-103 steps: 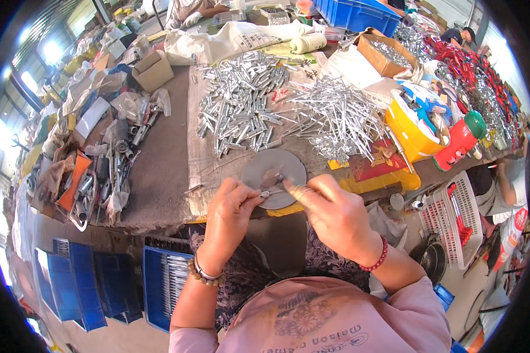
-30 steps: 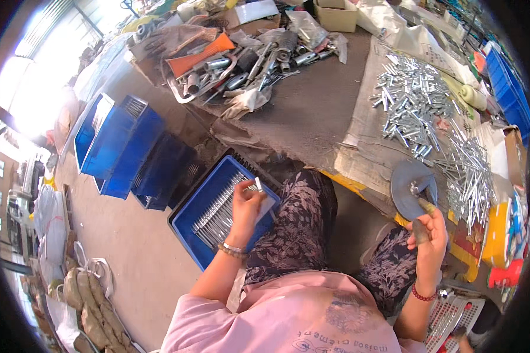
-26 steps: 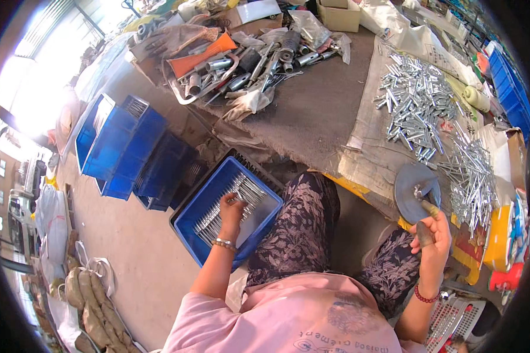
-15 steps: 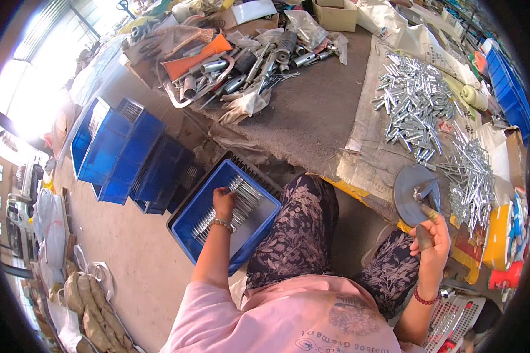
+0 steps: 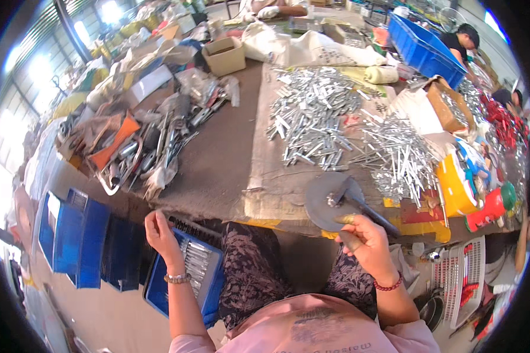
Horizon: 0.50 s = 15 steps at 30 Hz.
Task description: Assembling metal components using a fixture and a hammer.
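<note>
My left hand (image 5: 164, 240) is raised beside the blue bin (image 5: 215, 288). Its fingers point upward with nothing visible in them. Inside that bin lie rows of slim silvery metal rods (image 5: 198, 259). My right hand (image 5: 368, 247) hovers at the table's near edge, fingers loosely bent and apart. A dark cover sits on its thumb and a yellowish one on its index finger. Just beyond those fingertips is a round grey metal plate (image 5: 317, 203) with a dark bar (image 5: 368, 210) across it. Behind the plate lie a heap of short metal tubes (image 5: 315, 112) and a pile of thin rods (image 5: 397, 156).
Stacked blue bins (image 5: 79, 241) stand at the left. Tools and an orange piece (image 5: 116, 141) clutter the table's left. A cardboard box (image 5: 225, 57) and a large blue crate (image 5: 424, 50) are farther back. A white basket (image 5: 456, 279) stands at right; a co-worker (image 5: 462, 42) is beyond.
My left hand has come up out of the rods in the blue bin. The view has swung up and to the right, showing more of the table. My right hand stays near the plate.
</note>
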{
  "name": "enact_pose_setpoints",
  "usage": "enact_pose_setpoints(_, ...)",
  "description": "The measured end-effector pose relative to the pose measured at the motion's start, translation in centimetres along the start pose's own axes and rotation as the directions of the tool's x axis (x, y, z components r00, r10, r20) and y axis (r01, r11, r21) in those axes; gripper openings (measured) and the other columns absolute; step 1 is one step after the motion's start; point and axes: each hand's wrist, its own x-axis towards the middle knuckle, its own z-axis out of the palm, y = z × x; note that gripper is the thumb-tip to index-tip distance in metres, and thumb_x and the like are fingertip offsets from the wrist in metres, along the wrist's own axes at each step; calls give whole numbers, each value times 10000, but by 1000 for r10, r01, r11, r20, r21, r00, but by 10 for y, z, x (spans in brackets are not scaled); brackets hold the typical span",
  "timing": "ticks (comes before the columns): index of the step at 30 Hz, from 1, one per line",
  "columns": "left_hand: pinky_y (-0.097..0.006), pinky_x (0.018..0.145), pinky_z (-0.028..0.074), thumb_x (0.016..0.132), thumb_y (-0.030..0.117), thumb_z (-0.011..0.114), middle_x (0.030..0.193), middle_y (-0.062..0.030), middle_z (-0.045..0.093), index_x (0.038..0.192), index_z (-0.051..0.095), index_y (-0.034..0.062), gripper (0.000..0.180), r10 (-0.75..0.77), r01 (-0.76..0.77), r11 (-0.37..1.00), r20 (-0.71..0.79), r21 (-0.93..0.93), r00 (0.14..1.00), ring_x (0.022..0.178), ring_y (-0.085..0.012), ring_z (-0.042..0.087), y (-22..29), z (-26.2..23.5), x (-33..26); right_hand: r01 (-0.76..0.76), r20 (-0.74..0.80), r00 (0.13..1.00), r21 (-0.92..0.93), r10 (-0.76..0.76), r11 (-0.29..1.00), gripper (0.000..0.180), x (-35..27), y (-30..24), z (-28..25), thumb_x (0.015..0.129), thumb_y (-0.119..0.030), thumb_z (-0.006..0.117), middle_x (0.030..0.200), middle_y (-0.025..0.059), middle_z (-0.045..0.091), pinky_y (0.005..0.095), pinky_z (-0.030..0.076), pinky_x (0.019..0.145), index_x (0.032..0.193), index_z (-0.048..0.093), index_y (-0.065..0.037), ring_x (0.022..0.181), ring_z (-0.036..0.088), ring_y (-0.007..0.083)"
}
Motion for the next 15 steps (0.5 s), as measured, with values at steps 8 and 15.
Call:
enact_pose_setpoints(8, -322, 768, 546, 925, 1, 790, 992, -54, 704, 1194, 782, 86, 283, 439, -504, 854, 701, -130, 562, 887, -198, 672, 175, 168, -25, 15, -30, 999, -40, -17, 999, 297, 1, 0, 1, 1028, -16, 712, 992, 67, 784, 269, 574, 716, 1325, 724, -18, 805, 696, 80)
enact_pose_setpoints(15, -485, 876, 587, 949, 57, 697, 1061, -80, 708, 1094, 757, 127, 172, 533, -831, 550, 801, -83, 273, 1061, -348, 708, 174, 235, -43, 151, 138, 980, -50, -143, 987, 324, -7, -9, -13, 988, -30, 766, 1032, 131, 804, 328, 595, 784, 1307, 709, -18, 873, 733, 148)
